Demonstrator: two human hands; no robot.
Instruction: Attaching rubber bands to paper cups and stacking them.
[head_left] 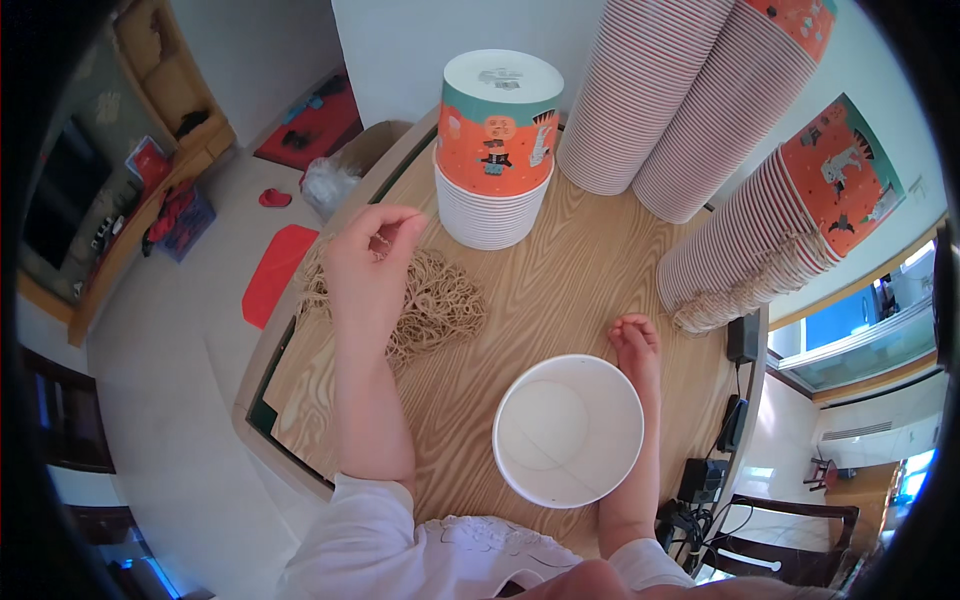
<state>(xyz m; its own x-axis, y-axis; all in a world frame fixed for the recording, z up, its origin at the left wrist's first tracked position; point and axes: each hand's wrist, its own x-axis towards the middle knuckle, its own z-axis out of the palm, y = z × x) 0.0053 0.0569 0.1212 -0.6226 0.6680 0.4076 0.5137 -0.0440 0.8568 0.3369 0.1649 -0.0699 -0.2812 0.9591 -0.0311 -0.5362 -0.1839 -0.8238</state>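
Observation:
My left hand (372, 262) is raised over a tangled heap of tan cords (440, 305), thumb and forefinger pinched together. Whether a cord end is caught between those fingertips is too small to tell. A white paper bucket (545, 425), open end up, stands in front of me, its inside bare apart from a faint thin line. Beyond its right rim, my right hand (636, 345) has its fingers curled closed, and what they hold, if anything, cannot be made out. The bucket hides part of my right forearm.
An upside-down stack of orange and teal printed buckets (498, 150) stands at the far edge of the wooden table (560, 290). Tall bucket stacks (640, 90) rise behind. At right leans another stack (740, 230) with cords (750, 292) along it. Black power adapters (703, 480) line the right edge.

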